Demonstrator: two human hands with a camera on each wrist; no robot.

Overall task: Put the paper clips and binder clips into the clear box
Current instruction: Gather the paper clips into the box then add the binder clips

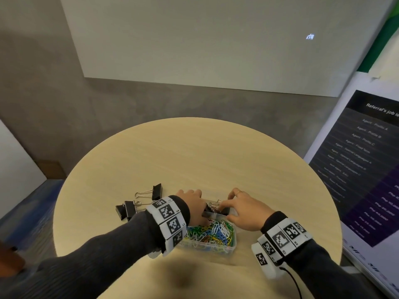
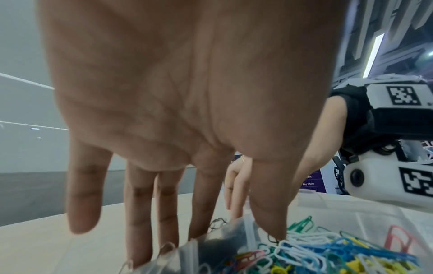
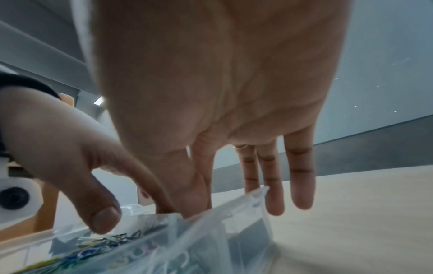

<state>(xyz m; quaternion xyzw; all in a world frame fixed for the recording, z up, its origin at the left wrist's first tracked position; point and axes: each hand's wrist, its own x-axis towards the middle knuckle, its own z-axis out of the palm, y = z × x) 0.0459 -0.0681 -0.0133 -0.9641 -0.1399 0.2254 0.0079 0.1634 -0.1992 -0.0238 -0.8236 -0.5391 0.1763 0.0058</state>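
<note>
We find the clear box (image 1: 212,248) on the near part of the round wooden table (image 1: 216,152), directly in front of the person. Its nearer compartment is filled with coloured paper clips (image 1: 210,231); the farther compartment, beyond a divider, holds black binder clips (image 1: 217,209) with their wire handles standing up. Three more binder clips lie on the table to the left of the box: one (image 1: 151,192) farther out, and a pair (image 1: 127,209) touching each other just beside the left wrist. The left hand (image 1: 193,207) reaches over the box's left side, fingers extended downward; in the left wrist view the fingertips (image 2: 138,259) touch the box's clear wall and the thumb points down into the paper clips, and we see nothing gripped in it. The right hand (image 1: 244,209) covers the right end of the far compartment; in the right wrist view its index finger and thumb reach down into that compartment while the other fingers (image 3: 302,192) hang straight outside the wall. We cannot tell whether the right hand is pinching a clip, as the contact point is hidden. A gold ring (image 1: 238,192) sits on one right finger. Both wrists carry white bands with black square markers (image 1: 169,221). A printed board (image 1: 367,169) stands at the table's right.
</note>
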